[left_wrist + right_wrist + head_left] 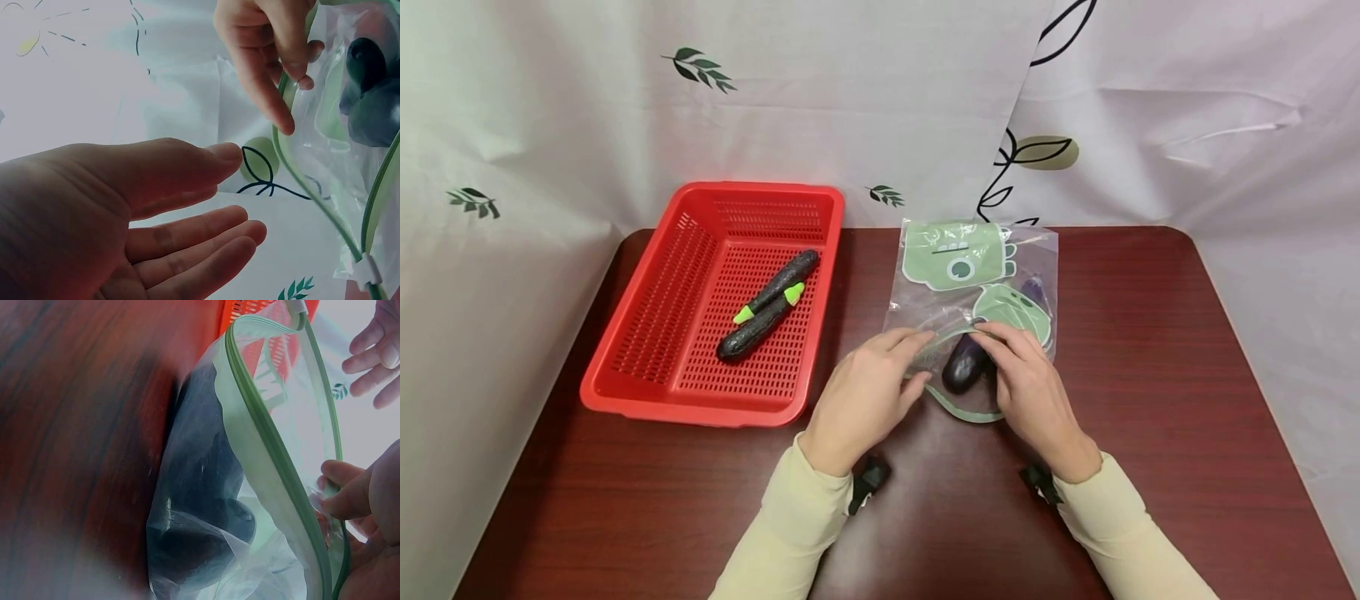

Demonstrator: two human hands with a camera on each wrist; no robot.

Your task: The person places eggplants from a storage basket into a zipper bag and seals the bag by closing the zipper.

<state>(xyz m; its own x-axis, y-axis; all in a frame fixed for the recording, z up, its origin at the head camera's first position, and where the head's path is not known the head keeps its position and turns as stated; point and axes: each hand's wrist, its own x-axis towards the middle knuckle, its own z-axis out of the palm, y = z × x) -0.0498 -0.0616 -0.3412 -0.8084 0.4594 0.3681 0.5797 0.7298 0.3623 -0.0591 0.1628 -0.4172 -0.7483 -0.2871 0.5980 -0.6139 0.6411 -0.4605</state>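
Note:
A clear zip bag point(955, 258) with green cartoon prints and a green-edged mouth lies on the table, its mouth spread towards me. Inside are dark purple eggplants point(964, 364), seen through the plastic in the right wrist view too. My right hand point(1033, 392) pinches one edge of the mouth between thumb and fingers. My left hand point(861, 400) is by the mouth's left end, its fingers loosely extended and apart from the bag in the left wrist view. A white slider point(367, 270) sits at that end of the zip.
To the left stands a red perforated basket point(692, 412) holding two dark zucchinis point(763, 325) with bright green ends. White patterned cloth point(775, 108) hangs behind the brown table point(1150, 350) and along its sides.

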